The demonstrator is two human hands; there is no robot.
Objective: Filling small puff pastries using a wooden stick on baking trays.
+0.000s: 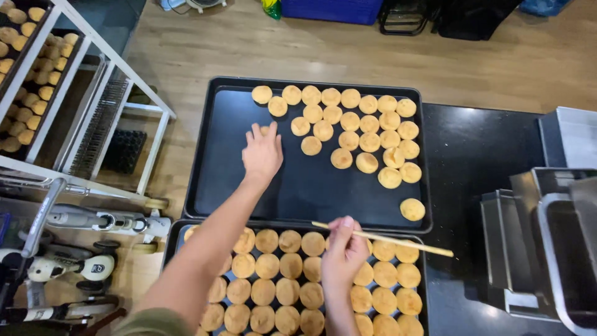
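Near tray [176,239]: a dark baking tray at the near edge of the bench [472,155], filled almost edge to edge with rows of round golden-brown pastries [267,266].

Right hand [343,247]: seen above the near tray, toward its far right part; the fingers are closed around a thin wooden stick [398,241]. The stick is held nearly level, one end at about the tray's far rim to the left of the hand, the other end reaching right over the pastries.

Left hand [262,152]: extended from a bare forearm across the near tray onto the far tray [211,162]. The hand is laid palm down with fingers spread; a single pastry [266,130] is seen under the fingertips, mostly hidden. Whether it is gripped or only touched cannot be told.

Far tray: a second dark tray just beyond the first. Its left part is bare; paler round pastries [367,124] are clustered over its far and right part, just right of the left hand. One lone pastry [412,209] is set apart at the near right corner.

Right: metal containers [547,242] are stood on the dark bench.

Left, beyond the bench: a white rack [93,112] with further trays of pastries is stood on the wooden floor [373,50].
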